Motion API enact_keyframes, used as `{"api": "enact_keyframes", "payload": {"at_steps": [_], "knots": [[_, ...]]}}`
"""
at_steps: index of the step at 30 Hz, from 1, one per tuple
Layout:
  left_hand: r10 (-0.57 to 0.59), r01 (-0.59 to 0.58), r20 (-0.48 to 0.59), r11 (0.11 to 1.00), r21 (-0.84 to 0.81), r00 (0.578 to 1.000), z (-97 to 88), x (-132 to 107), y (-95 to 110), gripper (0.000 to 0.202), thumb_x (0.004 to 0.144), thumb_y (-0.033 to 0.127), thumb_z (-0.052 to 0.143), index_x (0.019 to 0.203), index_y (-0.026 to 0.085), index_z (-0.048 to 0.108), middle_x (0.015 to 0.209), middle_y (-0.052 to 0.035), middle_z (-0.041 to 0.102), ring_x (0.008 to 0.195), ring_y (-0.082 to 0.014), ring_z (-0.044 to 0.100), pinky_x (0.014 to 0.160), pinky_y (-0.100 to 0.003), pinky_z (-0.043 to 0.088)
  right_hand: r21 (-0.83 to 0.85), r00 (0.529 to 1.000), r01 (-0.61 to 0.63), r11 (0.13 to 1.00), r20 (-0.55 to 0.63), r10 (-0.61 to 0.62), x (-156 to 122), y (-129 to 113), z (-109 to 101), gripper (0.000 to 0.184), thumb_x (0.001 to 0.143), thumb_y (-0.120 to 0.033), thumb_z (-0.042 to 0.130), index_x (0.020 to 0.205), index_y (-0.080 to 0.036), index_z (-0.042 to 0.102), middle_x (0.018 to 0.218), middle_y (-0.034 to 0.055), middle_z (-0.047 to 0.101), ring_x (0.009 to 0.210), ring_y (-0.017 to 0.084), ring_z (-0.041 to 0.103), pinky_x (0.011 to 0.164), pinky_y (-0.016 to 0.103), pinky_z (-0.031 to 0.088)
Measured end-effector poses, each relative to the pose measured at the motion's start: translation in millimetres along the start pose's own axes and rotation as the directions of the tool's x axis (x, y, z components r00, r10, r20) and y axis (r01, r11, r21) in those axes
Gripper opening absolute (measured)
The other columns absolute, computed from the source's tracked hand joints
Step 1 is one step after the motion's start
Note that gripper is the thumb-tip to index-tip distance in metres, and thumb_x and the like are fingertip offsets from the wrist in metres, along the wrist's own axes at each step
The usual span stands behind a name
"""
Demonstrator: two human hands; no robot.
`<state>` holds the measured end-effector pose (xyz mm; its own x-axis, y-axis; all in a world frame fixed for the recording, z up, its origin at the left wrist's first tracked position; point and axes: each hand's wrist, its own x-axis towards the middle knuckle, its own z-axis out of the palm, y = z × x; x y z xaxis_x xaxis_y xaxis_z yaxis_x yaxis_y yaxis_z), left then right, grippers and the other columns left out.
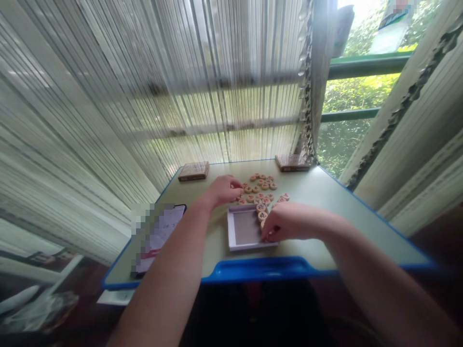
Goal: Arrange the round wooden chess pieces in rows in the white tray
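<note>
Round wooden xiangqi pieces (265,186) with red or dark characters lie loose in the middle of the table. At their left edge is my left hand (224,189), thumb and fingers pinched around a xiangqi piece that shows only in part. A shallow white box (231,236) without a lid stands nearer to me. Along its right side runs a row of xiangqi pieces (262,216). My right hand (289,220) reaches over that side with fingers bent down inside, closed on a xiangqi piece mostly hidden by the fingertips. More pieces (285,197) show just behind this hand.
Two flat brown boxes lie at the far corners, one at the left (194,170) and one at the right (292,163). A phone or tablet (162,231) rests at the table's left edge. String curtains (217,96) hang behind the blue-rimmed table (361,231).
</note>
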<state>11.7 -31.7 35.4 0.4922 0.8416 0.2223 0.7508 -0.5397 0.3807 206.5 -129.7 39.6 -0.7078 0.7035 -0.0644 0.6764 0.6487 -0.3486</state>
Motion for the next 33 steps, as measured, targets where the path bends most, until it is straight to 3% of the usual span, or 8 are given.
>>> {"api": "enact_keyframes", "payload": {"at_steps": [4,9,15,20,23,26,29,33], "knots": [[0.026,-0.027,-0.067,0.999,-0.023,0.997,6.0,-5.4,2.5,0.024,0.071,0.029,0.054,0.08,0.017,0.073,0.087,-0.0037,0.064,0.072,-0.0132,0.058,0.068,-0.022,0.047,-0.003,0.999,-0.029,1.0,0.024,0.029,1.4,-2.3,-1.4,0.022,0.067,-0.019,0.061,0.082,-0.03,0.074,0.074,-0.0035,0.071,0.061,0.012,0.059,0.055,0.02,0.038],[0.033,-0.035,-0.03,0.999,-0.037,0.999,17.6,-5.8,4.7,0.022,0.071,0.024,0.055,0.081,0.018,0.073,0.089,-0.0038,0.064,0.078,-0.0139,0.06,0.074,-0.021,0.047,-0.015,0.998,-0.019,1.0,0.063,0.02,2.9,-2.2,-2.0,0.023,0.066,-0.021,0.06,0.084,-0.027,0.073,0.075,-0.002,0.071,0.063,0.012,0.059,0.056,0.019,0.038],[0.023,-0.023,-0.038,1.0,-0.009,0.999,14.6,-5.5,4.6,0.023,0.072,0.026,0.054,0.083,0.019,0.073,0.093,-0.0038,0.063,0.081,-0.0141,0.06,0.077,-0.022,0.047,0.008,0.999,-0.016,1.0,0.043,0.015,0.2,-2.7,-3.3,0.022,0.066,-0.022,0.061,0.084,-0.028,0.073,0.07,-0.0032,0.069,0.058,0.011,0.056,0.052,0.019,0.035],[0.024,-0.024,-0.009,0.999,-0.027,1.0,11.5,-8.2,8.7,0.025,0.07,0.025,0.056,0.089,0.02,0.072,0.095,-0.0034,0.063,0.078,-0.0132,0.059,0.073,-0.021,0.047,0.078,0.993,0.0,0.997,-0.12,0.01,-1.2,2.8,-11.2,0.018,0.072,-0.027,0.058,0.082,-0.024,0.073,0.065,-0.0018,0.066,0.054,0.009,0.051,0.051,0.02,0.032],[0.047,-0.043,0.089,0.998,-0.044,0.995,6.6,-12.3,8.9,0.023,0.07,0.029,0.057,0.086,0.02,0.072,0.091,-0.0021,0.065,0.075,-0.0131,0.059,0.069,-0.021,0.045,0.1,0.943,-0.093,0.991,-0.311,0.12,4.9,16.6,-14.2,0.028,0.079,-0.039,0.051,0.084,-0.021,0.072,0.059,-0.0002,0.063,0.05,0.009,0.048,0.049,0.022,0.031],[0.053,-0.046,0.147,0.998,-0.051,0.988,1.6,-14.9,6.3,0.024,0.07,0.036,0.059,0.083,0.02,0.072,0.088,-0.0021,0.065,0.074,-0.0132,0.059,0.067,-0.022,0.043,0.106,0.829,-0.271,0.957,-0.479,0.288,16.1,36.8,-12.1,0.037,0.083,-0.044,0.043,0.087,-0.02,0.071,0.062,0.002,0.063,0.051,0.011,0.049,0.049,0.024,0.031],[0.053,-0.044,0.179,0.998,-0.054,0.982,1.5,-14.1,3.4,0.026,0.07,0.04,0.06,0.083,0.021,0.072,0.087,-0.0016,0.066,0.073,-0.0135,0.058,0.066,-0.022,0.043,0.104,0.722,-0.416,0.903,-0.566,0.398,27.5,56.6,-4.6,0.034,0.083,-0.041,0.044,0.098,-0.023,0.068,0.083,0.0047,0.067,0.07,0.015,0.057,0.058,0.024,0.037],[0.025,-0.026,0.068,1.0,0.004,0.997,11.5,-8.9,-0.2,0.041,0.076,0.054,0.05,0.09,0.02,0.07,0.09,-0.0046,0.066,0.079,-0.0167,0.059,0.071,-0.026,0.045,0.035,0.676,-0.529,0.848,-0.586,0.447,35.8,75.2,6.2,0.034,0.082,-0.038,0.044,0.106,-0.024,0.064,0.102,0.0088,0.061,0.09,0.021,0.056,0.073,0.027,0.041]]}}
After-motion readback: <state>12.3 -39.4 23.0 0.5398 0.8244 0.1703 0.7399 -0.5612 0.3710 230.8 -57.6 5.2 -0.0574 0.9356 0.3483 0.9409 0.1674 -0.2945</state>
